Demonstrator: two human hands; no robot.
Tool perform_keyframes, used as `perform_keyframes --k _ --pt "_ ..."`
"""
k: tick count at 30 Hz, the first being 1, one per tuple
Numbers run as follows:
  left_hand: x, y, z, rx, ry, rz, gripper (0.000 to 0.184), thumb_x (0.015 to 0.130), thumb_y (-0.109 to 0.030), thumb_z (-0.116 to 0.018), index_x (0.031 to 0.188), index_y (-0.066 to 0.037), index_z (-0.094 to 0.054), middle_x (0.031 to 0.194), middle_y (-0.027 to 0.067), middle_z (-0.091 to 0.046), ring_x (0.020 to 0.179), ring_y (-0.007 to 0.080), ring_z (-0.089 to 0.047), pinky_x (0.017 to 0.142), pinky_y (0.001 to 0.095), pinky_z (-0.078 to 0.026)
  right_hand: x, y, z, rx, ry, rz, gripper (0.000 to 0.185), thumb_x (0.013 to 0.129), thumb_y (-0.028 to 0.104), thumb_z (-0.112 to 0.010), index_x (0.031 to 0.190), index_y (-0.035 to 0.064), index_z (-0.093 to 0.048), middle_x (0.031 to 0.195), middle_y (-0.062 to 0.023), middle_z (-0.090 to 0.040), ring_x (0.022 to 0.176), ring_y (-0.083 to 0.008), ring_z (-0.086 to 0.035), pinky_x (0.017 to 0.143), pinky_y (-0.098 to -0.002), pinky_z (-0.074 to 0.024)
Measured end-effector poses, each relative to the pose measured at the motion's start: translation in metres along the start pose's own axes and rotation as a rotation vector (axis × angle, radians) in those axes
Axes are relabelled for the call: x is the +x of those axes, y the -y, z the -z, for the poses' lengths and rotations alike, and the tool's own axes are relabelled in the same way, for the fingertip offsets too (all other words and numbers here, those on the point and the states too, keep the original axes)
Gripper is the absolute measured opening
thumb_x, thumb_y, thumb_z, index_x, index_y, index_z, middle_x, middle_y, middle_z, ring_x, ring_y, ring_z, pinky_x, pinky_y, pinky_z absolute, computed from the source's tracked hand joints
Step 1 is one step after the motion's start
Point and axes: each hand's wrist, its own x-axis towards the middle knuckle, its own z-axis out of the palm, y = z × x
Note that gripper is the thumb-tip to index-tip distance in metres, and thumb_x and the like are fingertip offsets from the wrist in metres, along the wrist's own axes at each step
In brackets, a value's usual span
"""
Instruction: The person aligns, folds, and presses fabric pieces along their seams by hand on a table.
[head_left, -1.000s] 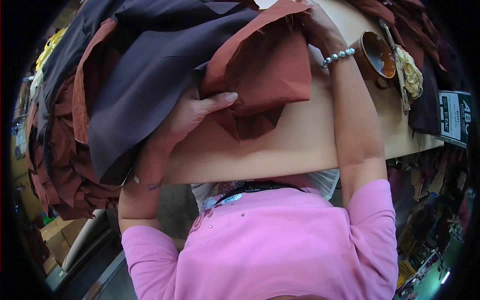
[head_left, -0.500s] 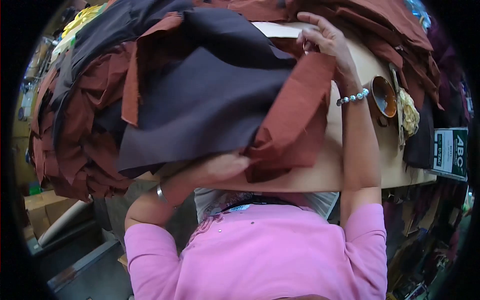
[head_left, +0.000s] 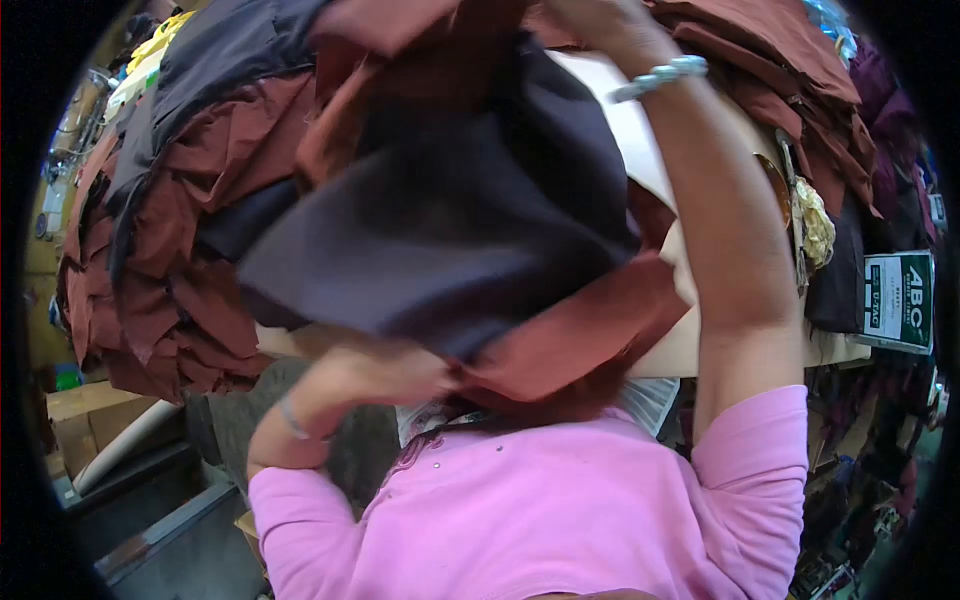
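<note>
A dark grey-black cloth piece (head_left: pixel 450 250) with reddish-brown fabric strips along its edges hangs bunched and blurred over the table. My left hand (head_left: pixel 390 375), smeared by motion, is closed on its near edge, where a reddish-brown strip (head_left: pixel 580 330) runs off to the right. Up at the top of the view, my right hand (head_left: pixel 595 25) reaches to the far side of the cloth, beside raised brown fabric (head_left: pixel 390 20). Its fingers are blurred and partly out of frame, so their grip cannot be made out.
Heaped brown fabric pieces (head_left: pixel 190 190) lie on the left, with more brown cloth (head_left: pixel 780 70) at the far right. Beyond my right forearm are a partly hidden brown cup (head_left: pixel 772 175), a thin stick and a crusty yellowish lump (head_left: pixel 815 225). An ABC-labelled tin (head_left: pixel 900 300) stands at the right edge.
My right hand has moved up and left, away from the near strip. The cloth has lifted and folded, and its near edge with my left hand has come lower, closer to my body.
</note>
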Motion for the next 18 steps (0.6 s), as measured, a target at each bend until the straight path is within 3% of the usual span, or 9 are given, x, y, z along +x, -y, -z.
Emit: perform_keyframes --k 1,3,5,7,8,11,12,13,18 --pt "-0.024 0.005 0.012 0.435 -0.174 0.019 0.016 0.071 -0.022 -0.061 0.075 -0.007 -0.065 0.077 0.01 -0.061 0.082 0.0254 -0.057 0.075 0.037 -0.044 0.005 -0.027 0.002 -0.268 0.019 0.091 0.038 0.082 0.003 -0.043 0.118 -0.0038 -0.053 0.092 -0.0202 -0.065 0.098 -0.0304 -0.061 0.088 -0.0455 -0.0469" --pt "-0.059 0.017 0.047 0.862 -0.637 0.225 0.012 0.068 -0.016 -0.06 0.07 -0.006 -0.065 0.076 0.0127 -0.063 0.082 0.0294 -0.058 0.075 0.0388 -0.044 -0.008 -0.06 0.033 0.151 -0.525 0.062 0.048 0.079 -0.008 -0.04 0.127 -0.0069 -0.045 0.096 -0.0238 -0.063 0.087 -0.0295 -0.063 0.085 -0.0399 -0.0496" --pt "-0.089 0.032 0.084 1.066 -1.088 0.57 0.008 0.069 -0.005 -0.057 0.072 -0.002 -0.063 0.075 0.017 -0.062 0.077 0.034 -0.057 0.075 0.0401 -0.045 -0.038 -0.065 0.06 0.097 -0.43 -0.051 0.056 0.077 -0.009 -0.044 0.132 -0.0048 -0.04 0.088 -0.0255 -0.063 0.065 -0.0253 -0.063 0.067 -0.0367 -0.0519" --pt "-0.112 0.033 0.133 1.22 -1.238 0.921 0.013 0.083 -0.007 -0.049 0.089 0.0 -0.059 0.083 0.02 -0.064 0.093 0.0359 -0.06 0.084 0.0444 -0.046 -0.074 -0.047 0.074 0.144 -0.321 -0.175 0.058 0.077 -0.008 -0.045 0.134 -0.0036 -0.038 0.087 -0.0257 -0.063 0.063 -0.0244 -0.064 0.063 -0.037 -0.0512" --pt "-0.13 0.051 0.162 1.323 -1.299 0.886 0.017 0.085 -0.01 -0.048 0.094 -0.001 -0.059 0.087 0.0201 -0.064 0.096 0.0358 -0.06 0.084 0.045 -0.046 -0.09 -0.04 0.078 0.153 -0.251 -0.239 0.059 0.077 -0.007 -0.046 0.135 -0.0024 -0.037 0.088 -0.0258 -0.063 0.062 -0.0245 -0.064 0.061 -0.0373 -0.0508" --pt "-0.16 0.101 0.226 1.406 -1.453 0.582 0.03 0.09 -0.015 -0.045 0.115 -0.004 -0.057 0.099 0.0217 -0.064 0.101 0.0375 -0.058 0.086 0.044 -0.045 -0.147 -0.025 0.053 0.303 -0.048 -0.252 0.056 0.089 0.019 -0.059 0.14 0.0099 -0.036 0.064 -0.0093 -0.059 0.052 -0.0107 -0.049 0.053 -0.0263 -0.0415" --pt "-0.159 0.099 0.226 1.31 -1.525 0.595 0.03 0.091 -0.017 -0.045 0.115 -0.004 -0.057 0.099 0.0222 -0.064 0.1 0.0375 -0.059 0.086 0.0432 -0.045 -0.158 -0.013 0.059 0.307 0.158 -0.317 0.062 0.089 0.019 -0.06 0.143 0.0149 -0.031 0.054 -0.0098 -0.05 0.047 -0.0119 -0.042 0.05 -0.0295 -0.04" --pt "-0.156 0.097 0.226 1.212 -1.59 0.608 0.03 0.091 -0.018 -0.045 0.115 -0.004 -0.058 0.1 0.0226 -0.064 0.099 0.0375 -0.059 0.086 0.0424 -0.045 -0.174 -0.011 0.056 0.38 0.172 -0.283 0.064 0.089 0.017 -0.06 0.144 0.016 -0.029 0.053 -0.0059 -0.045 0.049 -0.0112 -0.038 0.05 -0.0286 -0.0383" --pt "-0.11 0.034 0.192 0.753 -1.929 0.541 0.027 0.093 -0.022 -0.049 0.106 -0.004 -0.064 0.097 0.0215 -0.065 0.09 0.036 -0.062 0.081 0.0383 -0.046 -0.2 -0.036 0.066 0.511 0.24 -0.406 0.051 0.089 0.017 -0.059 0.137 0.0101 -0.042 0.061 -0.0019 -0.051 0.055 -0.009 -0.043 0.057 -0.0242 -0.041"
